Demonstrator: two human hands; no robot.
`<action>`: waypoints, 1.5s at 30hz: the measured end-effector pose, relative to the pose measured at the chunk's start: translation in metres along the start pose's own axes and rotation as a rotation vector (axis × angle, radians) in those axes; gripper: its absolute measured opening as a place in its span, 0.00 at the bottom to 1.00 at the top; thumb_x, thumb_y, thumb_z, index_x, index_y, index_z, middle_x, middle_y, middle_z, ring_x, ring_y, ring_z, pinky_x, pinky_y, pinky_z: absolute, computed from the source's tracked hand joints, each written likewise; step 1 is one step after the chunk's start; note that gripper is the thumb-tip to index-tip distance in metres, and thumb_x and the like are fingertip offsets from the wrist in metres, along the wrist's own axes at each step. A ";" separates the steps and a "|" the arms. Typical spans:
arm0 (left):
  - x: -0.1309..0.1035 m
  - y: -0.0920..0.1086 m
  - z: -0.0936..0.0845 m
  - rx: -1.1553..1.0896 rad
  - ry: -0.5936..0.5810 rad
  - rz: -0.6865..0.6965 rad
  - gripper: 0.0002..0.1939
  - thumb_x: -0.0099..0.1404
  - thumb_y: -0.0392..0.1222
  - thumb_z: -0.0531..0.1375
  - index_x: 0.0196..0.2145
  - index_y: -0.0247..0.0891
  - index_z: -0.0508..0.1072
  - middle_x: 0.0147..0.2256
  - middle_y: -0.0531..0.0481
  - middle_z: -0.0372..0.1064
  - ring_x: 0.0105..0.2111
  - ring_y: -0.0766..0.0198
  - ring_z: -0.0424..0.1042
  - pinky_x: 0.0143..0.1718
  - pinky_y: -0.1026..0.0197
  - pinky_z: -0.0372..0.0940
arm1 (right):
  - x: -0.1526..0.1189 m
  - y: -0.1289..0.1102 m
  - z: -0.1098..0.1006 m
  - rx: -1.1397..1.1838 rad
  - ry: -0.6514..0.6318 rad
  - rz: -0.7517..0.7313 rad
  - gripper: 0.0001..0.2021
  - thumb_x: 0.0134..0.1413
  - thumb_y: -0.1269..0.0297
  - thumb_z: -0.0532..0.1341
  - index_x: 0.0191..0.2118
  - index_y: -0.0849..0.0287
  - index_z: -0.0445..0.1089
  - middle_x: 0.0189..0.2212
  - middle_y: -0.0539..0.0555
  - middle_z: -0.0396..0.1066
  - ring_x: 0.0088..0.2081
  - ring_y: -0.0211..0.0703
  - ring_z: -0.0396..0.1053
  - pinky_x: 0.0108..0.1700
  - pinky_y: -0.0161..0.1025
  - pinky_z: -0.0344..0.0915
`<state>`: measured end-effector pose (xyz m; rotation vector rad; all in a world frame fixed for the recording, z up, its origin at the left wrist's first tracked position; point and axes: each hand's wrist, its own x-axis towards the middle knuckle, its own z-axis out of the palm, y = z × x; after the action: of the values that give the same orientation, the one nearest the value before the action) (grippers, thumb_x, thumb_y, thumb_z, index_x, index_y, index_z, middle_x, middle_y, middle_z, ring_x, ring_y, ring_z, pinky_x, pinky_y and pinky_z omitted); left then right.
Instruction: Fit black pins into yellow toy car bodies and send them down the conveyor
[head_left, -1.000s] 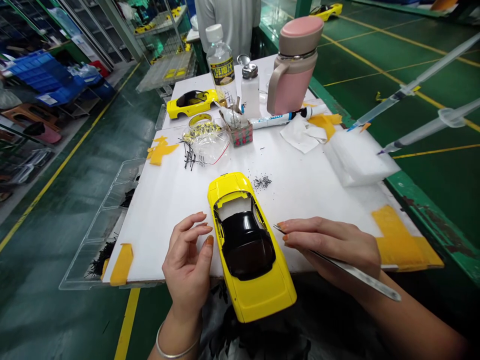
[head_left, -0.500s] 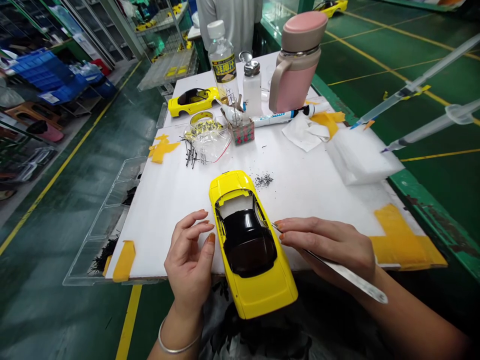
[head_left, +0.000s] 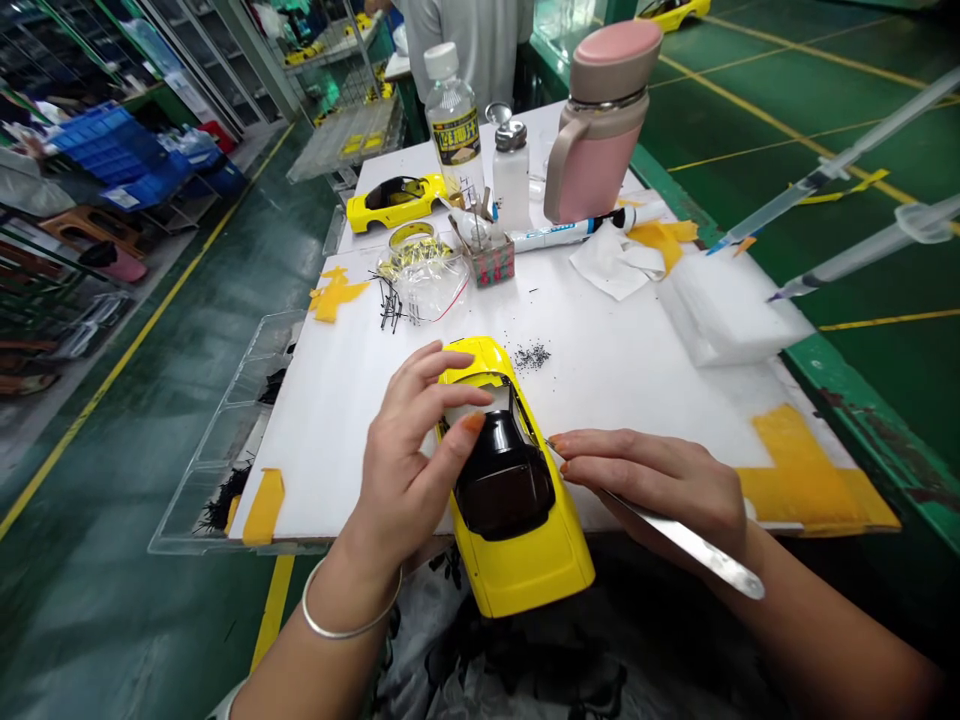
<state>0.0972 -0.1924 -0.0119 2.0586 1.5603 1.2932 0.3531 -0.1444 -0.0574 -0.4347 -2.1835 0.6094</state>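
A yellow model car body with a black roof lies at the table's front edge, its near end jutting past it. Over its left side and windshield opening is my left hand, fingers apart and holding nothing. My right hand, at the car's right side, is closed on metal tweezers; their tip is by the car's side edge. Just beyond the car is a scatter of tiny black bits.
Behind stand a clear bottle, a pump bottle, a pink mug and another yellow car body. Two syringes stick into a white foam block at right. A clear divided tray is at left. A person stands beyond the table.
My left hand has moved right and up, from beside the car to over its windshield area. My right hand keeps the tweezers at nearly the same spot. The view has shifted slightly.
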 end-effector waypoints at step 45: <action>0.053 -0.073 -0.001 -0.276 0.350 -0.254 0.20 0.72 0.57 0.59 0.34 0.41 0.81 0.40 0.44 0.79 0.46 0.53 0.76 0.54 0.50 0.68 | 0.011 0.021 0.007 0.039 0.136 0.489 0.06 0.62 0.63 0.65 0.35 0.52 0.81 0.32 0.50 0.81 0.32 0.42 0.81 0.32 0.32 0.77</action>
<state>0.0503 -0.1181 -0.0331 1.4750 1.6043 1.7200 0.3430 -0.1234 -0.0656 -0.9741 -1.9367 0.8536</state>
